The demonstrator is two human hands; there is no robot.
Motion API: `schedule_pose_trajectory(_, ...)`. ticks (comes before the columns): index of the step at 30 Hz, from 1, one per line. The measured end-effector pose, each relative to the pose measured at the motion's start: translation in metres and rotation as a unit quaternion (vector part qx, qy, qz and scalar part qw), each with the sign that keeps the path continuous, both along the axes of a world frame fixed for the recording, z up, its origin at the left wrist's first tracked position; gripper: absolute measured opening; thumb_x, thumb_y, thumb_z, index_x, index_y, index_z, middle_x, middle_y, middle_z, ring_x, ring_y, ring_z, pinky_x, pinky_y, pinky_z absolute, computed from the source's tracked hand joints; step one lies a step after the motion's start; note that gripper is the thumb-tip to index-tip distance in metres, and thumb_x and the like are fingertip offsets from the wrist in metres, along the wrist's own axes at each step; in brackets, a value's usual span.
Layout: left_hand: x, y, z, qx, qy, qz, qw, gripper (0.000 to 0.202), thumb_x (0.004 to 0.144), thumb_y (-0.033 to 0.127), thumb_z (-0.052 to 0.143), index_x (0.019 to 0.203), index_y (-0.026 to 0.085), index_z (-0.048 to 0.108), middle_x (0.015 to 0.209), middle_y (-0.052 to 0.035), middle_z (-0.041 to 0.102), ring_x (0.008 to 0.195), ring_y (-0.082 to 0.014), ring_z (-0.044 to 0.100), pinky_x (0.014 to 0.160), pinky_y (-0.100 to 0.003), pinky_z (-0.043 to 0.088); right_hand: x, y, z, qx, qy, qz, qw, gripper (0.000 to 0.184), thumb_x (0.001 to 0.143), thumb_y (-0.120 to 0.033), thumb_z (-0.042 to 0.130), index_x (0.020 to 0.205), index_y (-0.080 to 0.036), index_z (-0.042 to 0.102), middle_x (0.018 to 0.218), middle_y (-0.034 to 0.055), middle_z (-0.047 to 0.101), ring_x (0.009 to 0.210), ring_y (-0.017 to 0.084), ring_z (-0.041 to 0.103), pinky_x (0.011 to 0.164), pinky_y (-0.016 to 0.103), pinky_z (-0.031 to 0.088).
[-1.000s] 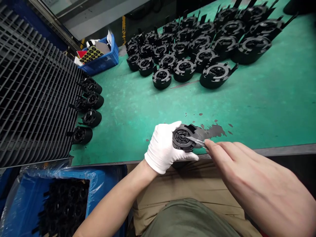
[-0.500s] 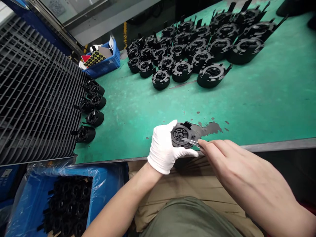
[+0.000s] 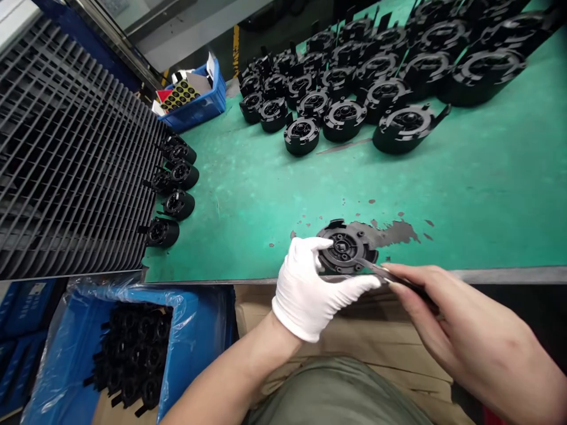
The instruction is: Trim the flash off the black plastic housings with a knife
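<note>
My left hand (image 3: 312,289), in a white glove, grips a round black plastic part (image 3: 344,248) at the near edge of the green table (image 3: 465,195). My bare right hand (image 3: 443,319) pinches thin metal tweezers (image 3: 376,268), and their tip rests at the lower right rim of the part. Both hands hover just over the table's front edge.
Several like black parts (image 3: 354,77) stand in rows at the back of the table. A few more (image 3: 175,183) line a dark slatted rack (image 3: 66,159) at left. A blue bin (image 3: 195,97) sits far left; a blue crate of black parts (image 3: 124,354) is below left.
The tweezer tip has slid from the part's centre to its lower right rim, and my right hand has dropped lower. The view has shifted slightly, so the table's parts appear further right.
</note>
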State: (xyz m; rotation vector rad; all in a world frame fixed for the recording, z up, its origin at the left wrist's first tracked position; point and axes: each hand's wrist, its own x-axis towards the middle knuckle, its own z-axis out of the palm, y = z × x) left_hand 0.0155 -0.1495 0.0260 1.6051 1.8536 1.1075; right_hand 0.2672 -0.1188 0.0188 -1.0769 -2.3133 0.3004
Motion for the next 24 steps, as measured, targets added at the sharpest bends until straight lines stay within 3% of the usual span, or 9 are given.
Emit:
schedule_pose_trajectory(2,-0.009,-0.006,0.004,-0.033,-0.027,-0.046,0.998,0.084,0.08,0.078,0.107,0.132,0.022,0.071,0.083,0.0064,0.068,0.065,-0.0141,0.067,0.064,-0.03,0.062,0.002,0.011,0.0,0.041,-0.029,0.015,0.999,0.026,0.123,-0.037,0.061,0.142,-0.022,0.069,0.119,0.0071,0.083,0.097,0.024,0.084,0.09,0.04,0.063)
schedule_pose_trajectory(4,-0.022,-0.001,0.007,-0.009,-0.022,-0.075,0.997,0.089,0.081,0.083,0.103,0.135,0.021,0.07,0.083,0.0064,0.068,0.064,-0.0139,0.067,0.065,-0.031,0.063,0.007,0.023,0.003,0.077,-0.058,0.034,0.995,0.028,0.124,-0.037,0.057,0.14,-0.018,0.07,0.119,0.0096,0.083,0.097,0.026,0.083,0.09,0.042,0.062)
schedule_pose_trajectory(5,-0.029,0.007,0.007,0.02,-0.007,-0.085,0.996,0.096,0.079,0.087,0.102,0.14,0.021,0.069,0.094,0.0007,0.074,0.075,-0.0179,0.075,0.074,-0.035,0.068,0.011,0.027,0.005,0.087,-0.07,0.041,0.993,0.03,0.124,-0.037,0.057,0.14,-0.016,0.07,0.119,0.0102,0.083,0.097,0.026,0.082,0.089,0.042,0.061)
schedule_pose_trajectory(7,-0.042,0.033,0.005,0.075,0.031,-0.125,0.989,0.121,0.068,0.095,0.102,0.154,0.019,0.065,0.135,-0.0177,0.079,0.118,-0.0349,0.084,0.104,-0.052,0.073,0.017,0.031,0.008,0.101,-0.093,0.041,0.99,0.032,0.123,-0.036,0.059,0.142,-0.014,0.072,0.12,0.0107,0.082,0.096,0.026,0.081,0.085,0.043,0.059)
schedule_pose_trajectory(9,-0.05,0.065,0.003,0.072,0.057,-0.222,0.971,0.143,0.058,0.098,0.104,0.168,0.019,0.057,0.165,-0.0277,0.068,0.154,-0.0496,0.071,0.128,-0.066,0.064,0.023,0.028,0.012,0.11,-0.115,0.03,0.987,0.034,0.123,-0.035,0.06,0.145,-0.013,0.072,0.121,0.011,0.082,0.095,0.027,0.08,0.082,0.044,0.057)
schedule_pose_trajectory(11,-0.05,0.091,0.0,0.034,0.064,-0.331,0.941,0.142,0.061,0.095,0.106,0.172,0.022,0.055,0.172,-0.0266,0.066,0.163,-0.0518,0.066,0.136,-0.07,0.058,0.026,0.023,0.015,0.115,-0.133,0.017,0.984,0.035,0.123,-0.034,0.057,0.147,-0.013,0.073,0.12,0.0112,0.082,0.093,0.027,0.079,0.079,0.044,0.055)
schedule_pose_trajectory(13,-0.045,0.104,-0.004,0.005,0.058,-0.392,0.918,0.126,0.07,0.089,0.105,0.168,0.024,0.06,0.167,-0.0235,0.072,0.157,-0.0493,0.072,0.135,-0.069,0.06,0.026,0.021,0.018,0.124,-0.143,0.012,0.982,0.038,0.124,-0.033,0.053,0.148,-0.011,0.072,0.119,0.0123,0.082,0.091,0.028,0.077,0.077,0.045,0.054)
schedule_pose_trajectory(17,-0.03,0.096,-0.018,0.029,0.038,-0.358,0.932,0.108,0.074,0.085,0.105,0.154,0.023,0.068,0.152,-0.0205,0.08,0.142,-0.0449,0.08,0.128,-0.064,0.066,0.024,0.025,0.023,0.14,-0.157,0.022,0.978,0.039,0.124,-0.032,0.049,0.148,-0.01,0.071,0.118,0.0136,0.082,0.092,0.028,0.076,0.077,0.044,0.055)
schedule_pose_trajectory(24,-0.023,0.087,-0.036,0.064,0.063,-0.312,0.946,0.122,0.062,0.094,0.106,0.153,0.022,0.068,0.141,-0.0184,0.082,0.134,-0.0446,0.083,0.123,-0.065,0.068,0.027,0.034,0.025,0.126,-0.173,0.035,0.976,0.048,0.119,-0.018,0.037,0.154,-0.012,0.069,0.123,0.0171,0.083,0.1,0.032,0.079,0.082,0.046,0.06)
